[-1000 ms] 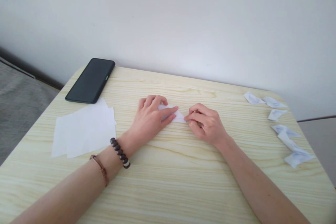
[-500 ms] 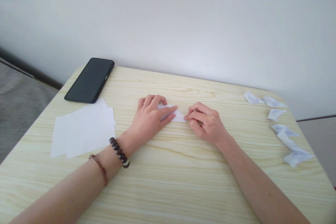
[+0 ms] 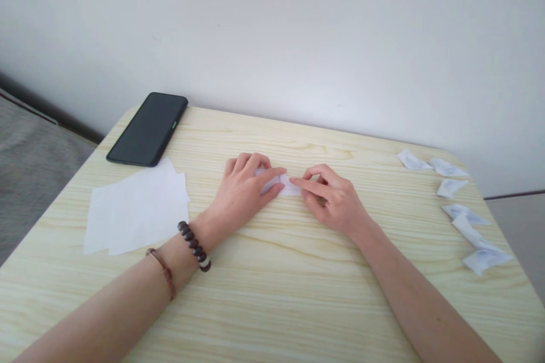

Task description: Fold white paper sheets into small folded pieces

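A small folded piece of white paper (image 3: 288, 186) lies on the table in the middle of the head view, partly covered by fingers. My left hand (image 3: 247, 181) grips its left part, thumb and index finger pressing it down near its middle. At the other end, my right hand (image 3: 334, 198) holds the paper, its index finger laid on top and the thumb at the near right edge. The paper's right end looks blunt, folded inward. Beads and a thin bracelet circle my left wrist.
Loose white paper sheets (image 3: 136, 210) overlap on the left of the wooden table (image 3: 272, 295). Behind them lies a black phone (image 3: 149, 127). Several folded paper pieces (image 3: 485, 258) line the right edge. A pale wall (image 3: 272, 39) rises behind the table.
The paper's pointed right tip has been folded over toward the left. My right index finger has moved left onto the paper; my left hand has stayed nearly still.
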Tool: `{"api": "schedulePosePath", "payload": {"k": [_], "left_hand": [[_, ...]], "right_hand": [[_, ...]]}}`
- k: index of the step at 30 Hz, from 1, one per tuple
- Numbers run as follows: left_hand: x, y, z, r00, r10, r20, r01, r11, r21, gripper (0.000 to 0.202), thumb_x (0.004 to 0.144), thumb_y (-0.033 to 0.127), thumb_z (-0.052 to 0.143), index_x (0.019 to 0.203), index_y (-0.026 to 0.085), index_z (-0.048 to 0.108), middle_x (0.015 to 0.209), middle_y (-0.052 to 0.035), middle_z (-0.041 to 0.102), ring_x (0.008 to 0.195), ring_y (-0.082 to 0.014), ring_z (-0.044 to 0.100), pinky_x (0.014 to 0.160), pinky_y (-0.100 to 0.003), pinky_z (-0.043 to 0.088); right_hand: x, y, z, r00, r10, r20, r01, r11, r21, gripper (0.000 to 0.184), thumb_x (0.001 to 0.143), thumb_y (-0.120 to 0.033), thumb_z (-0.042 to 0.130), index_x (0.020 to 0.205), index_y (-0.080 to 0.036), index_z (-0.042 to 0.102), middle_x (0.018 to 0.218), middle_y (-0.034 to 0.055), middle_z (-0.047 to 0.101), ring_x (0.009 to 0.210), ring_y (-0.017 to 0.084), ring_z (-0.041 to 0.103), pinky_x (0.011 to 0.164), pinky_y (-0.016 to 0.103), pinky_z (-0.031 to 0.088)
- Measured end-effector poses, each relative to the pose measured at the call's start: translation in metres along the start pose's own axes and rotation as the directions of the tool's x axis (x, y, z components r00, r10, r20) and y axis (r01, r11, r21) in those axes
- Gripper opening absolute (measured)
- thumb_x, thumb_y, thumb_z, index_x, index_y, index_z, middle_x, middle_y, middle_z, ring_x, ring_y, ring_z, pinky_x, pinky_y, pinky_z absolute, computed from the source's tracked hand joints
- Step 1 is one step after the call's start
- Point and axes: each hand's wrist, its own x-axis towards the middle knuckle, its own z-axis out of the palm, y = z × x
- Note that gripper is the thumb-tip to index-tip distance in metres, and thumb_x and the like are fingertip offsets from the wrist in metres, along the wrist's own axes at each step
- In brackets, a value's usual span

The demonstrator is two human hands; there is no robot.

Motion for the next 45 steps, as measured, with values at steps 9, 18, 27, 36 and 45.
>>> {"api": "schedulePosePath", "payload": {"k": [9, 18, 27, 36, 45], "left_hand": [[0.001, 0.001, 0.0, 0.999, -0.034, 0.01, 0.034, 0.999, -0.015, 0.029, 0.09, 0.035, 0.056, 0.115, 0.024, 0.065, 0.11, -0.0081, 0.059, 0.105, -0.0272, 0.05, 0.087, -0.043, 0.038], [0.005, 0.002, -0.009, 0.986, -0.149, 0.081, 0.169, 0.897, -0.408, 0.011, 0.082, 0.028, 0.064, 0.089, 0.019, 0.062, 0.088, 0.0016, 0.068, 0.087, -0.0172, 0.059, 0.085, -0.034, 0.042], [0.004, 0.007, -0.011, 0.981, -0.155, 0.113, 0.191, 0.816, -0.546, 0.016, 0.084, 0.035, 0.061, 0.088, 0.023, 0.071, 0.087, 0.0021, 0.075, 0.079, -0.0151, 0.066, 0.076, -0.027, 0.048], [0.005, 0.012, -0.014, 0.984, -0.166, 0.068, 0.175, 0.808, -0.563, 0.015, 0.082, 0.028, 0.061, 0.076, 0.022, 0.073, 0.074, 0.0019, 0.074, 0.07, -0.0148, 0.066, 0.067, -0.025, 0.049], [0.005, 0.011, -0.013, 0.97, -0.196, 0.146, 0.244, 0.788, -0.565, 0.021, 0.083, 0.036, 0.06, 0.076, 0.019, 0.072, 0.071, 0.0006, 0.072, 0.065, -0.0142, 0.063, 0.06, -0.025, 0.045]], "right_hand": [[-0.001, -0.001, -0.001, 0.997, 0.036, -0.068, -0.033, 0.998, 0.047, 0.018, 0.082, -0.007, 0.05, 0.076, -0.016, 0.065, 0.088, 0.0051, 0.059, 0.058, 0.008, 0.053, 0.054, 0.024, 0.044], [0.004, -0.002, 0.0, 0.994, 0.025, 0.102, -0.017, 0.997, -0.078, 0.019, 0.091, -0.028, 0.052, 0.102, -0.018, 0.064, 0.095, 0.0073, 0.064, 0.084, 0.018, 0.061, 0.076, 0.032, 0.049], [0.003, -0.002, -0.001, 0.993, -0.052, 0.102, 0.053, 0.999, -0.009, 0.015, 0.092, -0.022, 0.05, 0.082, -0.017, 0.061, 0.077, 0.0029, 0.062, 0.068, 0.013, 0.055, 0.067, 0.027, 0.042], [0.004, 0.0, 0.0, 0.988, -0.062, 0.139, 0.061, 0.998, 0.01, 0.019, 0.094, -0.024, 0.048, 0.081, -0.018, 0.062, 0.075, 0.0019, 0.062, 0.068, 0.012, 0.054, 0.067, 0.027, 0.04], [0.004, -0.003, -0.004, 0.993, 0.012, 0.116, -0.025, 0.993, 0.113, 0.018, 0.093, -0.022, 0.047, 0.078, -0.018, 0.057, 0.07, 0.0003, 0.056, 0.062, 0.011, 0.049, 0.06, 0.026, 0.038]]}}
